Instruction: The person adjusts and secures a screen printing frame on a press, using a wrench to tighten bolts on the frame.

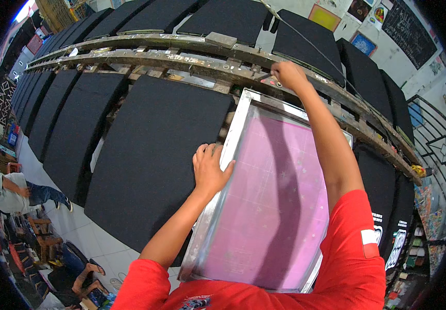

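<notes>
A screen printing frame (238, 120) with pink mesh and pale metal rails lies in front of me, slanting up and to the right. My left hand (211, 168) grips its left rail, thumb over the rail and fingers at the outer edge beside a black cloth-covered board (155, 139). My right arm reaches across the screen to the far side. There my right hand (289, 76) is closed above the wooden rail (207, 64), just past the frame's upper end. A small dark piece shows at its fingers, too small to name.
More black-covered boards (223, 20) line both sides of the long wooden rails. A cable (305, 39) hangs across the far right. At the lower left a person (11, 188) stands on the tiled floor, and another person's legs (86, 276) show lower down. A blackboard (409, 33) hangs on the wall.
</notes>
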`<state>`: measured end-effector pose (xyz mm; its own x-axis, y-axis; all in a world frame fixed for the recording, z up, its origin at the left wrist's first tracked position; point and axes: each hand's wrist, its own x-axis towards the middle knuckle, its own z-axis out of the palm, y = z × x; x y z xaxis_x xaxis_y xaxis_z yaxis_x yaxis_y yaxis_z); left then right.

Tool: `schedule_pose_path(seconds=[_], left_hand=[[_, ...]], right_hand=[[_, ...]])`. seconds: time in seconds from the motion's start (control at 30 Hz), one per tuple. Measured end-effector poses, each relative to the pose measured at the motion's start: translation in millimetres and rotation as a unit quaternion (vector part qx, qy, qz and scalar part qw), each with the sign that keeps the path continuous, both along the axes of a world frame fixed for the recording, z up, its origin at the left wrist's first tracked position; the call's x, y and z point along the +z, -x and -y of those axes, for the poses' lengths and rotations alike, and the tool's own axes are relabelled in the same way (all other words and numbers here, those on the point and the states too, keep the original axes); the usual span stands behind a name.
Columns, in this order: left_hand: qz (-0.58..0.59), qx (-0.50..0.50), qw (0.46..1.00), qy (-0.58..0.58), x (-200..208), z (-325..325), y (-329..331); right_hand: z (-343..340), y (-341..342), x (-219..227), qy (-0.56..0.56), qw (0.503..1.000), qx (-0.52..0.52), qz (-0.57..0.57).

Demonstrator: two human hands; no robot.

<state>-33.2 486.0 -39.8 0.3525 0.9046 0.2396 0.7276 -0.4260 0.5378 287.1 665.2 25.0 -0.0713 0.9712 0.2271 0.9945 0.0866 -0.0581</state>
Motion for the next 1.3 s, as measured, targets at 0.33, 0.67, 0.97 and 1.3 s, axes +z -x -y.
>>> schedule_pose_path(seconds=[0.33,0.67,0.97,1.3], left_hand=[[0.007,-0.006,1.0,0.003,2,0,-2],[0.026,0.0,1.0,0.011,0,0,-1],[0.033,-0.005,0.993,0.115,-10,-5,1],[0.018,-0.031,0.988,0.153,-10,-8,1]], right_hand=[[56,-2,-91,-0.078,0.976,-0.022,-0.203],[53,-13,-95,-0.089,0.964,-0.019,-0.248],[24,10,-41,0.048,0.998,0.031,-0.028],[-8,24,-11,0.211,0.962,0.089,0.152]])
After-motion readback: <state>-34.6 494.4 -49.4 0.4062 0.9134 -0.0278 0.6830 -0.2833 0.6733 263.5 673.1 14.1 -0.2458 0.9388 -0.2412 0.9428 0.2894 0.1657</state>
